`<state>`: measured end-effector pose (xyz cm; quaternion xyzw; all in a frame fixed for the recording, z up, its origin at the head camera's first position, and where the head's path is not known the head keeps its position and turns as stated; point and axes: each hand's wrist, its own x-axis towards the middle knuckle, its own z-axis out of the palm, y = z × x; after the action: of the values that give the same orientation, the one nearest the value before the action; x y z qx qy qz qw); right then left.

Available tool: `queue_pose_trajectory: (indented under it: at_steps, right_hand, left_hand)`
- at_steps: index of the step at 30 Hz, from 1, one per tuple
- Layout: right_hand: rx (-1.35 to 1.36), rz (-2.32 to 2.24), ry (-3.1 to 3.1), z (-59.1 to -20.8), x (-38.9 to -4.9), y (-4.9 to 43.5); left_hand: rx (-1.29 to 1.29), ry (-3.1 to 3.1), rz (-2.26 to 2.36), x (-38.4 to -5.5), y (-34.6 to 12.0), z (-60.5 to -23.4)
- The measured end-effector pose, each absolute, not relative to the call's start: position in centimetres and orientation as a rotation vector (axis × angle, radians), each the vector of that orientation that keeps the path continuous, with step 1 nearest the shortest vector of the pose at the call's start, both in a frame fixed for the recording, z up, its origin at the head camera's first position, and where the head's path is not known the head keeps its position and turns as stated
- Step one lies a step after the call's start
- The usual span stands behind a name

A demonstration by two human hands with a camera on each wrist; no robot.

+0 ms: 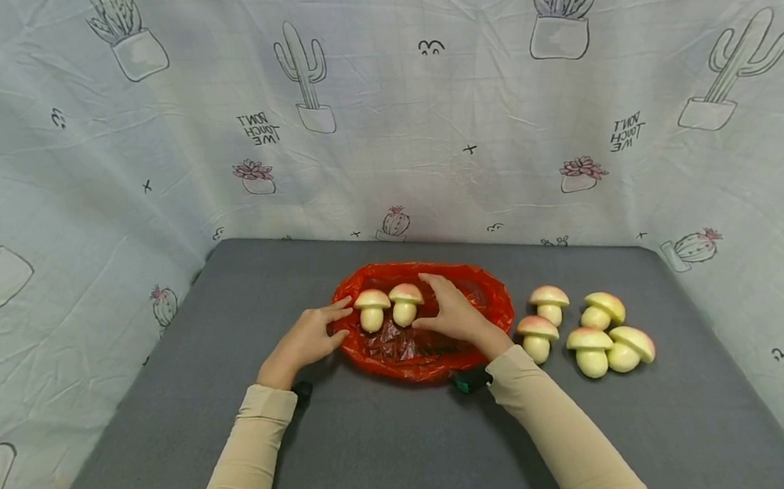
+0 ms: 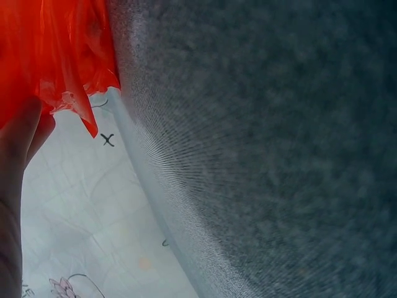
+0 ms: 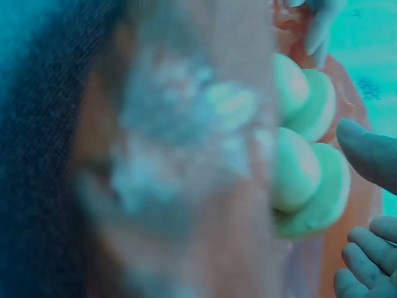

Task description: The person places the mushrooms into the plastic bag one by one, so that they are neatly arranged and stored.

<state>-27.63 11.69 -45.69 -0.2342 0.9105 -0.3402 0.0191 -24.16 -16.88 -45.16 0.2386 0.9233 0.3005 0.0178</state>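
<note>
A red plastic bag [image 1: 418,372], spread wide into an oval, lies on the grey table. Two toy mushrooms [image 1: 372,309] with pale stems and yellow-pink caps stand side by side in its left half. My left hand [image 1: 309,337] is at the bag's left rim, fingers extended and thumb apart; in the left wrist view its fingertips touch the red plastic [image 2: 68,56]. Over the bag's middle, my right hand [image 1: 457,313] has thumb and fingers spread just right of the second mushroom [image 1: 406,304]. The right wrist view shows a gap between this hand [image 3: 372,248] and the mushrooms [image 3: 313,186].
Several more toy mushrooms [image 1: 591,351] lie grouped on the table to the right of the bag, beside my right forearm. A white cloth [image 1: 380,120] printed with cacti hangs behind the table [image 1: 397,449] and along its sides.
</note>
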Motion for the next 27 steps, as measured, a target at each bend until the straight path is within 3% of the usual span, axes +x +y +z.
queue_pose_trajectory:
  at_steps: [16,27]
  right_hand:
    - [-0.745,-1.415,2.773,-42.9,-23.8,16.9]
    - [-0.589,-1.546,2.857,-42.9,-20.7,23.8]
  left_hand:
    - [0.759,2.878,0.939,-24.3,-16.8,-45.1]
    - [0.732,2.858,0.942,-24.1,-16.8,-45.1]
